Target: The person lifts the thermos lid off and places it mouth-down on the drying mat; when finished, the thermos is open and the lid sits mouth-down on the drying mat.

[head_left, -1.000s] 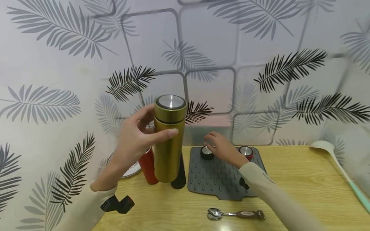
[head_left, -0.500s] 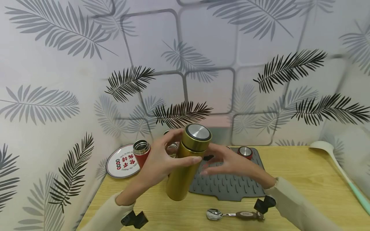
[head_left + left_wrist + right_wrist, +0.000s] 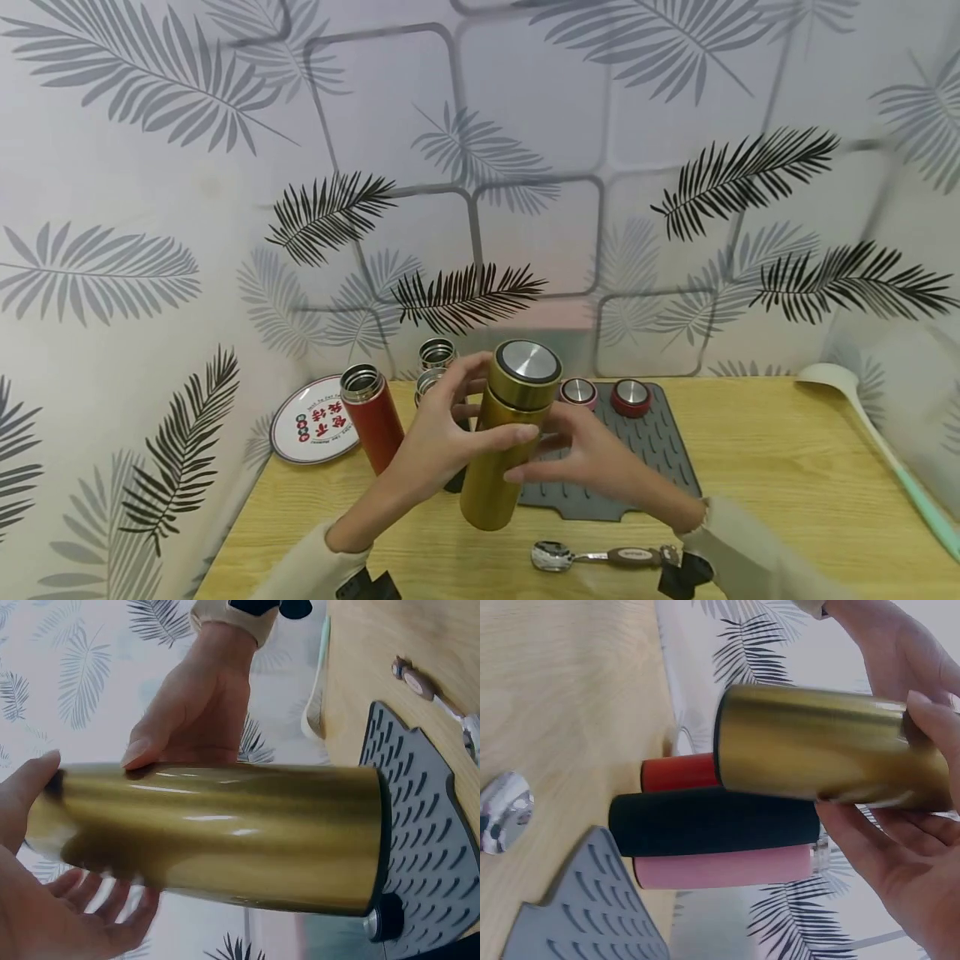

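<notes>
A gold thermos (image 3: 491,483) with a steel-topped lid (image 3: 529,363) on it is held tilted above the table. My left hand (image 3: 442,437) grips its upper part, thumb across the front. Lower down, my right hand (image 3: 592,454) holds the body between its thumb and fingers. The left wrist view shows the right thumb (image 3: 142,750) touching the gold side. Behind stand a red thermos (image 3: 373,425) without a lid, a black thermos (image 3: 712,823) and a pink thermos (image 3: 724,868); the last two are partly hidden in the head view.
A grey ridged mat (image 3: 667,442) bears a pink lid (image 3: 579,392), a red lid (image 3: 631,397) and a black lid (image 3: 385,918). A spoon (image 3: 600,556) lies in front, a ladle (image 3: 877,425) at the right, a printed plate (image 3: 288,429) at the left.
The left hand has brought the gold thermos right and down. My right hand has left the black lid on the mat and come round the thermos.
</notes>
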